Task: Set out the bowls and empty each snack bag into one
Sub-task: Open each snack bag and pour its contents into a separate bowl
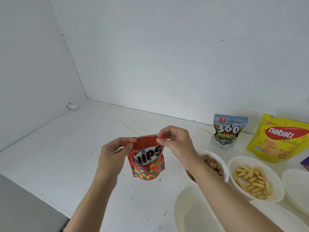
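Step in hand: opening the red Nips bag (147, 162), as I judge; it is held up in the middle of the frame, above the white table (70, 148).
Left hand (113, 152): thumb and fingers pinch the left top corner of the bag.
Right hand (175, 144): fingertips pinch the right top corner; the mouth looks slightly parted, but I cannot tell if the seal is fully open.
Bowls: at lower right, one bowl with brown pieces (215, 162), one bowl with yellow sticks (255, 178), and an empty bowl (195, 213) nearest the camera.
Other bags: the blue 360 bag (228, 131) and the yellow Nabati bag (279, 139) stand at the right, by the wall.
Next move: probably pull the corners apart, then tip the bag over the empty bowl.
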